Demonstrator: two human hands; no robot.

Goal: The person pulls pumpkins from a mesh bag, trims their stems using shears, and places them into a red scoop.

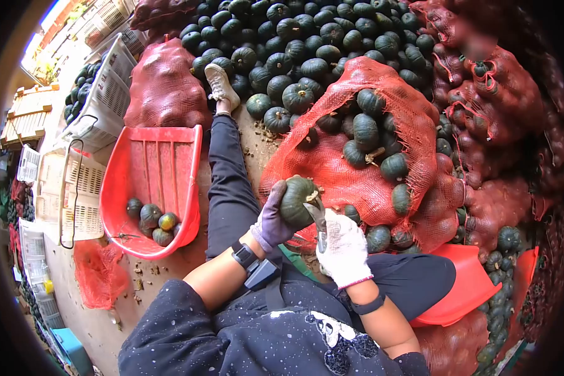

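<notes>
My left hand (271,220), in a purple-grey glove, grips a dark green squash (296,200) from below. My right hand (343,248), in a white glove, holds a knife (318,219) whose blade touches the squash near its stem. Both hands are just in front of an open red mesh sack (332,172) that holds several more green squashes.
A red scoop-shaped bin (150,164) with several squashes lies at left, beside my outstretched leg (229,175). A large heap of loose squashes (301,37) fills the top. Filled red mesh sacks (495,119) stack at right. White plastic crates (100,94) stand at far left. A red tray (464,285) lies right.
</notes>
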